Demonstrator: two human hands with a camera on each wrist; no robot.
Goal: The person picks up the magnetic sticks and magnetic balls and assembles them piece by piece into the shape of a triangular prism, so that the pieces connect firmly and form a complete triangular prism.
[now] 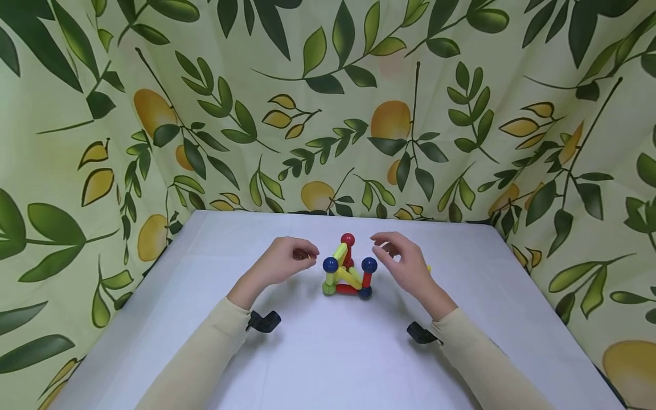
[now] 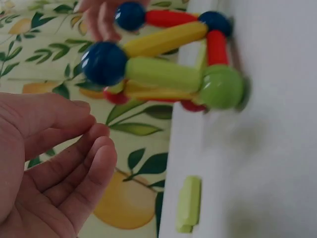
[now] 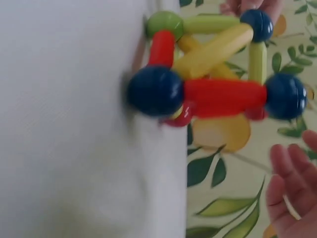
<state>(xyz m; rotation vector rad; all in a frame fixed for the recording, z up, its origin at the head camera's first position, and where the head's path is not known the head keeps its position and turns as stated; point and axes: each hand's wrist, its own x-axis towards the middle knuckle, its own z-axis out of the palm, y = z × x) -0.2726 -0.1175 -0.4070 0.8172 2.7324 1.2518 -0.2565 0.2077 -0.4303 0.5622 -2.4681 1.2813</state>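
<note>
A frame of magnetic rods and balls [image 1: 347,288] stands on the table between the two hands. Its upper corners are a red ball [image 1: 348,240] at the back and two blue balls, one at the left [image 1: 330,264] and one at the right [image 1: 369,265]. Below them sit a green ball [image 3: 163,25] and a dark blue ball [image 3: 155,91], joined by a red rod; a yellow rod [image 2: 166,39] runs diagonally. My left hand [image 1: 287,260] hovers left of the frame, fingers loosely bent and holding nothing. Right of it, my right hand [image 1: 402,262] is raised with relaxed fingers, also holding nothing.
A loose light green piece [image 2: 189,204] lies on the white table [image 1: 328,353] near the left hand. Just past the right hand, a small yellow tip [image 1: 429,267] peeks out, mostly hidden. Leaf-patterned cloth [image 1: 328,142] hangs around the back and sides.
</note>
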